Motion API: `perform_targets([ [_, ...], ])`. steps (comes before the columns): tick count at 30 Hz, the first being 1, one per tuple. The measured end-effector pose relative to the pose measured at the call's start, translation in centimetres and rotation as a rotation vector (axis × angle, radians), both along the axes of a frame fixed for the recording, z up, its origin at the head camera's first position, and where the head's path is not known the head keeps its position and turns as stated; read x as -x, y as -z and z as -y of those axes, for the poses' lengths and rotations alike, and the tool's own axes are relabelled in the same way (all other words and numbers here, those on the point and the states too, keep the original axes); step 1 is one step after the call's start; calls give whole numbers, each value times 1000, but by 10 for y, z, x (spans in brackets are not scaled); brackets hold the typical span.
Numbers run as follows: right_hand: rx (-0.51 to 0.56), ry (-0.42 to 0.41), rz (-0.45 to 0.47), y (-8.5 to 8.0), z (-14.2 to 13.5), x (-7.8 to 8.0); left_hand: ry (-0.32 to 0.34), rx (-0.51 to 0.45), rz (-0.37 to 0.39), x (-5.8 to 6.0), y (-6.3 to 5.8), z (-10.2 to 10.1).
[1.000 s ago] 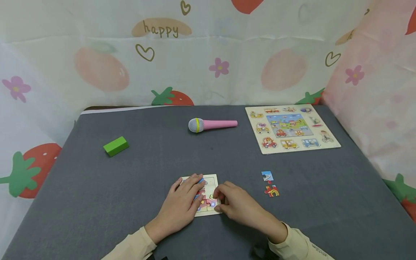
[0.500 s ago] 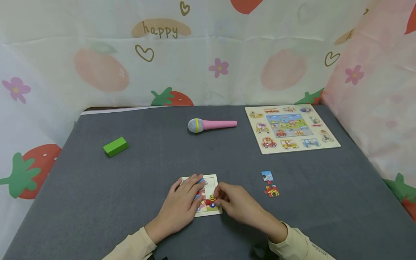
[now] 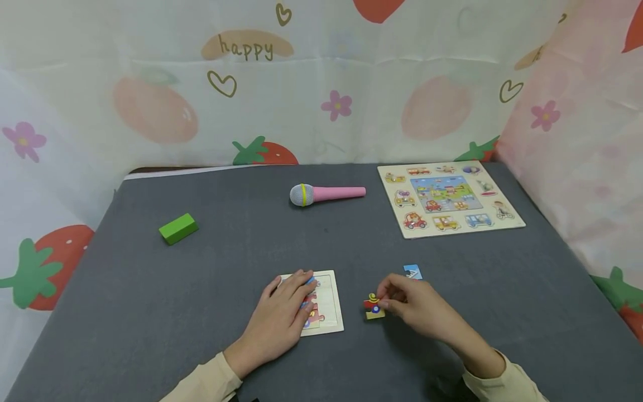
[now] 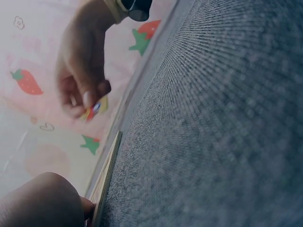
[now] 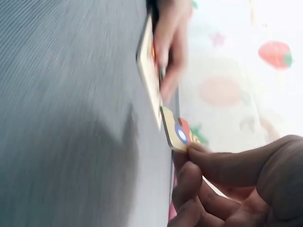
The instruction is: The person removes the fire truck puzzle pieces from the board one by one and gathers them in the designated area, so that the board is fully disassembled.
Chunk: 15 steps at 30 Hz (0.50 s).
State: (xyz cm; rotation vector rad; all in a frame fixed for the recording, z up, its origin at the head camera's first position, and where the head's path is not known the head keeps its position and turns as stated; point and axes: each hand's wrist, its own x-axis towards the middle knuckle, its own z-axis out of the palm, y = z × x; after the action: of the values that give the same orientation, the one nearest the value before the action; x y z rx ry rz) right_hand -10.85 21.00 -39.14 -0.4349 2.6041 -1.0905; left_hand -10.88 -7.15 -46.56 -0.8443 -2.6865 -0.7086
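Note:
My left hand rests with outstretched fingers on a small jigsaw board with a pale frame, hiding its left half. Part of a pink and red picture shows beside my fingers; the board's right side is a bare recess. My right hand pinches a puzzle piece between thumb and fingers, right of the board. In the right wrist view the puzzle piece is yellow, red and blue, held by its edge above the cloth. Beyond my right hand lies a blue puzzle piece, partly covered by the hand.
A pink toy microphone lies at the back middle. The larger wooden puzzle board with vehicle pictures is at the back right. On the left sits a green block. A patterned cloth hangs behind the grey tabletop.
My right hand has lifted the puzzle piece from the board's lower right and carried it to the right, baring the recess. My left hand has stayed on the board.

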Motion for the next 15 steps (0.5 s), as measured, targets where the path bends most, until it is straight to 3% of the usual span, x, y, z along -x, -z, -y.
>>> perform_targets([
  [9, -16, 81, 168, 2, -72, -8, 1, 4, -7, 0, 2, -1],
  [15, -28, 43, 213, 8, -95, -9, -3, 11, -22, 2, 3, -1],
])
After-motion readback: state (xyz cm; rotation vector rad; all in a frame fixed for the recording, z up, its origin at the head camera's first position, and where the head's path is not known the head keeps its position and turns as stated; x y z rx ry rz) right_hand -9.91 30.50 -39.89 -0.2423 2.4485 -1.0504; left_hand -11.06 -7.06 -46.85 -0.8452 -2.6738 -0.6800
